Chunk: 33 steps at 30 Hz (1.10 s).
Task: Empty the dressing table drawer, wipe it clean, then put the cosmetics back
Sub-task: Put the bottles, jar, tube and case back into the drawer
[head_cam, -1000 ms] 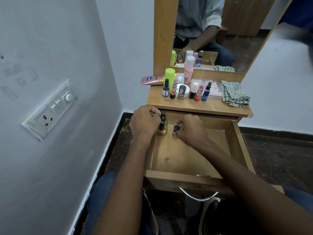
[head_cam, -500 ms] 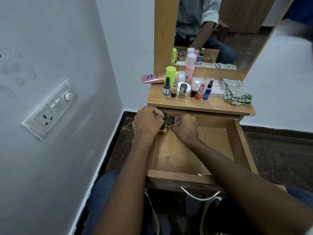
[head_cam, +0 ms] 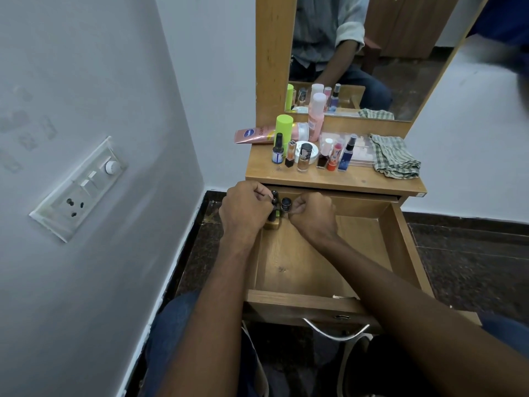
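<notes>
Pinching small bottles (head_cam: 277,209) in the drawer's (head_cam: 400,247) corner, left hand (head_cam: 243,210) and right hand (head_cam: 313,214).

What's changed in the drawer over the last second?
The right hand carried its dark-capped bottle left and back, up against the small bottles gripped by the left hand in the drawer's rear left corner. Both hands kept their grips. The cosmetics and checked cloth on top stayed put.
</notes>
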Available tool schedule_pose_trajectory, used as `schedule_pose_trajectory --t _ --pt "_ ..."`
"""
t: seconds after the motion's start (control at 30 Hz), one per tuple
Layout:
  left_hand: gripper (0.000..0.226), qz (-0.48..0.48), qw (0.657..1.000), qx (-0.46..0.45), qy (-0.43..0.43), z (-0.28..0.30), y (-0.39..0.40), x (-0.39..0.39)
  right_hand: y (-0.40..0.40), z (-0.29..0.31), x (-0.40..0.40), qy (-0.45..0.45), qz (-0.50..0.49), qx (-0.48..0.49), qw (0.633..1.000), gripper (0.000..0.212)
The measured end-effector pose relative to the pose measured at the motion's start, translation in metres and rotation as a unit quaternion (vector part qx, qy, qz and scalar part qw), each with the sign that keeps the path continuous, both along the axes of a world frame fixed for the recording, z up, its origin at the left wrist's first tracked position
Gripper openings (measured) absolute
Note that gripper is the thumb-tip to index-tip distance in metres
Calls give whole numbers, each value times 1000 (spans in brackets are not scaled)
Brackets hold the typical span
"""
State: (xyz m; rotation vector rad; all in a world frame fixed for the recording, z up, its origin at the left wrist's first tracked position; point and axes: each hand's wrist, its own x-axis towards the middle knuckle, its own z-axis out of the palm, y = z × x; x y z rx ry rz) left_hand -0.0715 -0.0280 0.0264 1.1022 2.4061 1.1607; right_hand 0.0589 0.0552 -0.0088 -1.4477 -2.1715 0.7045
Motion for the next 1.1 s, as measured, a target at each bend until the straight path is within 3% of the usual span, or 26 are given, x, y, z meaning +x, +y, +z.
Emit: schedule_pose_trajectory --t 0.13,0.27,0.37,0.47,0.57,0.93,1.1 --pt "13 2 1000 19 1 6 0 0 -5 23 13 48 28 83 995 12" --pt "15 -4 999 38 10 9 1 0 -5 54 13 88 19 259 962 6" --pt "16 -5 999 51 15 9 2 0 7 78 7 110 -2 309 945 23" --pt "15 -7 998 55 20 9 3 0 19 88 0 73 5 293 953 42" --pt "14 -7 998 63 16 9 2 0 27 85 -6 59 20 266 962 48" --pt "13 6 997 73 11 10 2 1 15 75 3 116 52 256 958 29" --pt "12 8 997 78 10 10 1 0 -18 51 24 112 85 164 976 27"
